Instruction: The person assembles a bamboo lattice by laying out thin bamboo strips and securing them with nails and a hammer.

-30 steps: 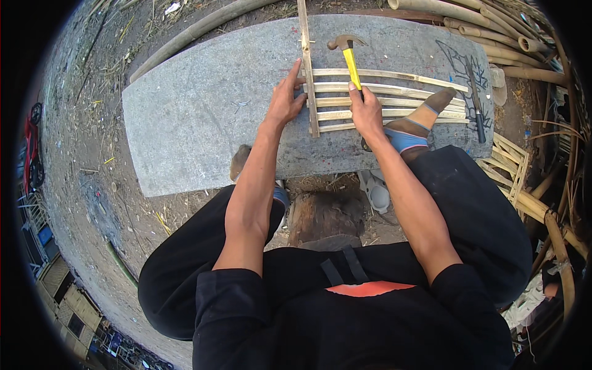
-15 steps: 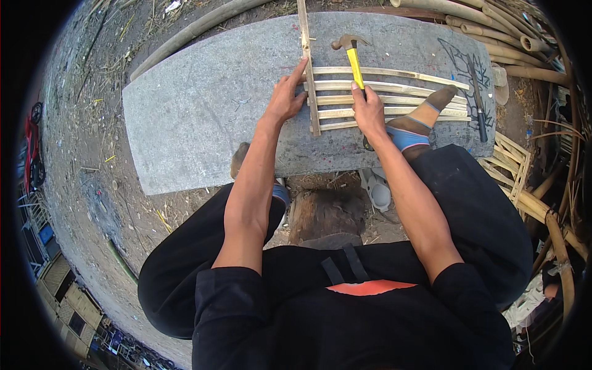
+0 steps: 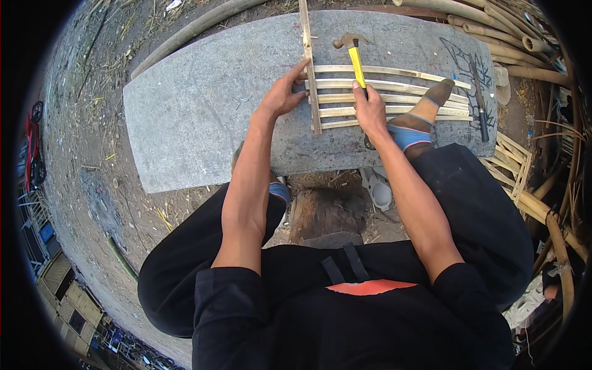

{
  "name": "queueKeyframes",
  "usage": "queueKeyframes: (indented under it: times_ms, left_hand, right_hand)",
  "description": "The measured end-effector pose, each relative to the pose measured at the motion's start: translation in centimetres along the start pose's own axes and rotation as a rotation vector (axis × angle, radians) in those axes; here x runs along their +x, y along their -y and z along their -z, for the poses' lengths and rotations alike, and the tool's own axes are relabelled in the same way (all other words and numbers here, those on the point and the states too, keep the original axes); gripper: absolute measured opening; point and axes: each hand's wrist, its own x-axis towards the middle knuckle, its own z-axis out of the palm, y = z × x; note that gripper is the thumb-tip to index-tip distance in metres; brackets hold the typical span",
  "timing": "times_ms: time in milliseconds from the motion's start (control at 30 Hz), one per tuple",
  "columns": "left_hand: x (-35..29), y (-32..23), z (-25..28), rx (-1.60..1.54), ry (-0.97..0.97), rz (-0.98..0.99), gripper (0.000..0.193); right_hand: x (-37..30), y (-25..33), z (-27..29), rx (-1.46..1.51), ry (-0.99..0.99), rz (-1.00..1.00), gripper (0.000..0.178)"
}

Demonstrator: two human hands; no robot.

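Head view: brown-headed claw hammer (image 3: 356, 59), yellow and black below.

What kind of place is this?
Probably an outdoor bamboo-working yard: long, round, tan bamboo poles lie piled at the upper right, brown earth with scattered scraps shows at left, and the right hand holds a yellow-handled metal claw hammer.

Daylit dirt ground (image 3: 92, 135) surrounds a grey tabletop (image 3: 185, 123), with perhaps buildings (image 3: 73, 301) at left.
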Motion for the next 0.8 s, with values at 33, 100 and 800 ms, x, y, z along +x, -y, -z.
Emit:
queueKeyframes:
  times_ms: [33, 100, 800]
  left_hand:
    - [-0.2, -0.1, 0.7, -0.041, 0.041, 0.045, 0.086]
    - [-0.4, 0.2, 1.5, -0.185, 0.048, 0.132, 0.086]
    - [3.5, -0.4, 1.3, 0.677, 0.011, 0.177, 0.139]
  right_hand:
    - [-0.1, 0.2, 0.0, 0.000, 0.006, -0.009, 0.049]
    - [-0.2, 0.5, 0.2, -0.019, 0.000, 0.033, 0.049]
    - [-1.8, 1.4, 2.1, -0.198, 0.141, 0.348, 0.036]
